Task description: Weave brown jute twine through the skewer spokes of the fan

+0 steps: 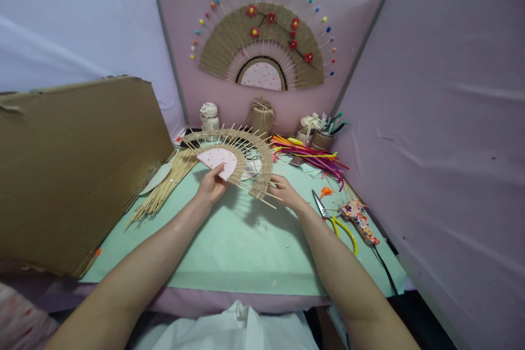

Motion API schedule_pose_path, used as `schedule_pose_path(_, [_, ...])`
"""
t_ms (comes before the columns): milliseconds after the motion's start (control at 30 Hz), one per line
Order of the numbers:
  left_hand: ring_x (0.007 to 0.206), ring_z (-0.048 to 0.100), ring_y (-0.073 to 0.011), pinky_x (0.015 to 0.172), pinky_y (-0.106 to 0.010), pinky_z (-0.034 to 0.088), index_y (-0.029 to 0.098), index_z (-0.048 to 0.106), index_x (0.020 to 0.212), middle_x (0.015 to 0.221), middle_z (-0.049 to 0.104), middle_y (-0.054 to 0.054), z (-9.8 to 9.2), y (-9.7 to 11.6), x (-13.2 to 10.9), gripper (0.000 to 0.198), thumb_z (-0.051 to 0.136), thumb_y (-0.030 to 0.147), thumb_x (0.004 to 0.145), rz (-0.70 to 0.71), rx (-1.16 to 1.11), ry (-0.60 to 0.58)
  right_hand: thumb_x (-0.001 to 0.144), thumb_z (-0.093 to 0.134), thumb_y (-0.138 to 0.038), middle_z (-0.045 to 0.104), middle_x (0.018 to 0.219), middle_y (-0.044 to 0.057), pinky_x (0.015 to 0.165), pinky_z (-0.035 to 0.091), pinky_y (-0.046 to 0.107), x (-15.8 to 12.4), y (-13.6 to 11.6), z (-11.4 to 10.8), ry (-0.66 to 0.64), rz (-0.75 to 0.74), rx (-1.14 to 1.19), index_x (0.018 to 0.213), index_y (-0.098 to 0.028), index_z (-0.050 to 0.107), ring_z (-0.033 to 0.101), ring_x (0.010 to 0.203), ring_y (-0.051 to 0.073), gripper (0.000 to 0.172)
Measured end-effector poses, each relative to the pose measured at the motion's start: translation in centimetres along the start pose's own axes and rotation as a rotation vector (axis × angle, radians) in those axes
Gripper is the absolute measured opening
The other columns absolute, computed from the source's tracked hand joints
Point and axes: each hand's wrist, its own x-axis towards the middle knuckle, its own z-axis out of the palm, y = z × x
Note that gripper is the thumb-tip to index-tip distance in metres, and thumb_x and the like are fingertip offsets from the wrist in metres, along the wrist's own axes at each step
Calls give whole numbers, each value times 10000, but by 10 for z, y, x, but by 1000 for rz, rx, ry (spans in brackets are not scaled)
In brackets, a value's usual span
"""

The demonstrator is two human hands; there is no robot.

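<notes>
A half-round fan of thin sticks and woven twine is held up over the table, tilted, with a pink-dotted white half-disc at its centre. My left hand grips it by that half-disc, the thumb lying on top. At the fan's right end, my right hand is closed around the stick ends near the woven band; its fingers are partly hidden under the fan. On the wall ahead hangs a finished-looking twine fan with red flowers and coloured pompoms on its stick tips.
Left stand a large cardboard sheet and a bundle of sticks. Yellow-handled scissors and a patterned glue gun lie right. Behind are a twine roll, a white bottle, pipe cleaners and a pen holder.
</notes>
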Motion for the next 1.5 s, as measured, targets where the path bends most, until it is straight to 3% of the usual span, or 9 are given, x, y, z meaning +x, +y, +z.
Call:
schedule_pose_path(200, [1053,604,-283,915,-480,468,97,554,1184,1070,670,-174,0,-6,-19,389,461,60,808,-238,146,-253,803,428,-260,662,934,60,839,433,320,-1,-3,8,132,-29,-158,895,-152,651,575,886,189,265])
schedule_pose_path(300, [1055,605,-275,907,-426,488,74,564,1172,1054,674,-184,-4,-10,-20,409,475,19,776,-277,210,-282,797,438,-262,657,957,67,845,427,322,-1,-4,8,108,-32,-179,891,-149,648,572,901,200,257])
schedule_pose_path(467, [973,649,-211,805,-239,538,55,555,1191,1047,682,-163,-6,-9,-15,465,459,-43,747,-251,220,-260,807,442,-268,652,924,71,832,425,312,0,0,11,93,-70,-181,849,-152,636,571,874,195,230])
schedule_pose_path(567, [966,652,-211,760,-224,552,55,549,1199,1084,670,-153,-5,-2,-12,480,441,-57,745,-243,220,-289,838,406,-278,635,957,68,825,420,286,0,1,14,77,-115,-140,859,-166,622,560,895,175,244])
schedule_pose_path(733, [902,673,-190,730,-210,554,66,545,1216,1051,686,-137,-6,9,-6,494,434,-57,750,-172,240,-271,840,386,-260,561,705,13,635,397,229,-1,-1,15,56,-19,-172,760,-172,572,485,648,128,221])
schedule_pose_path(867, [882,677,-185,745,-208,545,34,568,1184,962,709,-147,-10,9,0,452,440,-46,758,-156,289,-280,827,374,-243,524,670,1,617,375,228,0,3,16,40,-16,-224,718,-176,559,446,617,124,226])
schedule_pose_path(1033, [864,679,-177,736,-202,543,34,612,1114,944,713,-145,-8,1,9,406,453,-54,752,-165,297,-277,819,404,-251,590,742,28,660,405,242,-12,10,13,4,52,-238,820,-166,597,517,668,138,211])
schedule_pose_path(1200, [905,670,-192,763,-211,540,37,613,1126,962,708,-156,1,-4,12,419,471,-56,743,-190,324,-268,818,392,-203,636,794,36,719,429,259,-28,10,-3,54,108,-291,1111,-179,585,560,719,141,352])
schedule_pose_path(1500, [832,683,-194,695,-214,552,70,666,1025,950,711,-146,-2,8,10,362,571,-26,689,17,488,-356,818,413,-159,665,986,84,808,428,292,-33,9,-12,16,111,-513,1174,-180,571,599,858,168,390])
